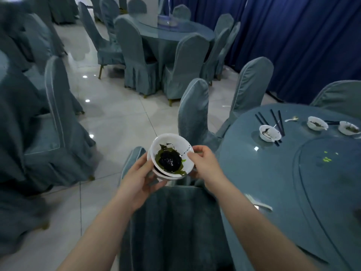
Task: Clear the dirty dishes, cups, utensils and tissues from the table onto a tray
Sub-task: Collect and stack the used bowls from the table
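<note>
Blue-grey cloth covers the round counter (pixel 273 182) that spreads off to the right of the person's hands, and the same fabric dresses the chair (pixel 172 222) directly beneath them, its back rising under the forearms. Two more covered chairs (pixel 195 114) stand just beyond the hands, pushed against the counter's edge. Held out over the chair is a stack of white bowls (pixel 172 155), the top one tilted toward us and smeared with dark sauce and green scraps. The left hand (pixel 140 177) cups the stack from below and the left side, fingers curled under the lower bowl, thumb against the rim. The right hand (pixel 205 161) grips the right-hand rim of the top bowl, thumb over the edge and fingers curled behind. On the counter, well off to the right and beyond the right hand, sit three more dirty white bowls: the nearest (pixel 269 133), a second (pixel 317 123) and a third (pixel 348 128) at the frame's edge. Dark chopsticks (pixel 277 122) lie beside the nearest bowl, a white spoon (pixel 292 119) just past them. Nearer, right of the right forearm, another white spoon (pixel 259 203) rests on the counter's rim. A few green crumbs (pixel 327 159) dot the glass turntable.
</note>
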Motion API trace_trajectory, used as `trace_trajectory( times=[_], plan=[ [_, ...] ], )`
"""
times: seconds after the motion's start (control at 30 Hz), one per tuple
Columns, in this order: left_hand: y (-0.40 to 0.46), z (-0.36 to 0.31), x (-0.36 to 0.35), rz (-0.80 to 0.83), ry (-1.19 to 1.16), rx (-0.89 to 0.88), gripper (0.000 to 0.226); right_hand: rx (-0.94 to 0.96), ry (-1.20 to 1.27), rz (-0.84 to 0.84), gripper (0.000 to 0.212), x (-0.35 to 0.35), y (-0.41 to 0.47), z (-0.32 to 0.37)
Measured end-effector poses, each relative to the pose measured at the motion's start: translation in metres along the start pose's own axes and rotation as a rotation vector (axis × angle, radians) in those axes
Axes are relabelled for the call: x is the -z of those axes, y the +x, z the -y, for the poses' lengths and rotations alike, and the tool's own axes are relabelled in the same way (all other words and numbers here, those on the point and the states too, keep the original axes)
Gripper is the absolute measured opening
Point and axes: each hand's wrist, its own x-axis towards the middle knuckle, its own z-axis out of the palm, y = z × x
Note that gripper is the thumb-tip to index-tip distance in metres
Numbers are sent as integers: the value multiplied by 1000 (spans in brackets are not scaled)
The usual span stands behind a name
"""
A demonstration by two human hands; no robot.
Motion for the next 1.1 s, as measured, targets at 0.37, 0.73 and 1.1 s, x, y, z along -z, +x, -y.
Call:
trace_trajectory(
  times=[0.37, 0.73, 1.1],
  plan=[
    [-20, -101, 152, 23, 13, 92, 31, -32, 98, 22, 13, -166, -28, 35],
    [46, -163, 218, -54, -14, 106, 17, -82, 171, -40, 22, -215, 21, 64],
    [233, -243, 217, -97, -37, 63, 15, 44, 178, -344, 16, -174, 194, 76]
  ],
)
